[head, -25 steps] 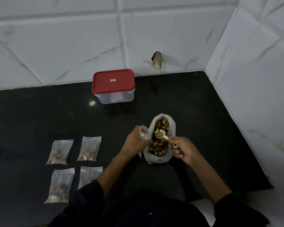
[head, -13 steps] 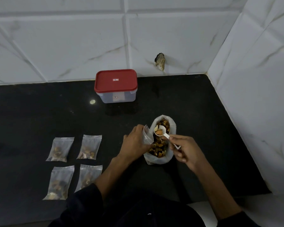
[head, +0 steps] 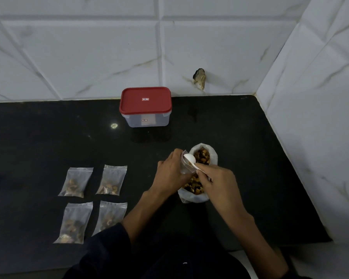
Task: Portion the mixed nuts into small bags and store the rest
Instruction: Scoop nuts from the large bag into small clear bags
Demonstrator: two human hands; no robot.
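While your left hand (head: 169,171) grips the small bag (head: 184,167) open, tip the spoon (head: 190,159), pinched in your right hand (head: 215,179), slowly w/o spilling nuts

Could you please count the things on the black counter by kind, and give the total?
Small bags with nuts, lying flat: 4
Small bag held in the left hand: 1
Large bag of mixed nuts: 1
White spoon in the right hand: 1
Container with red lid: 1
Total: 8
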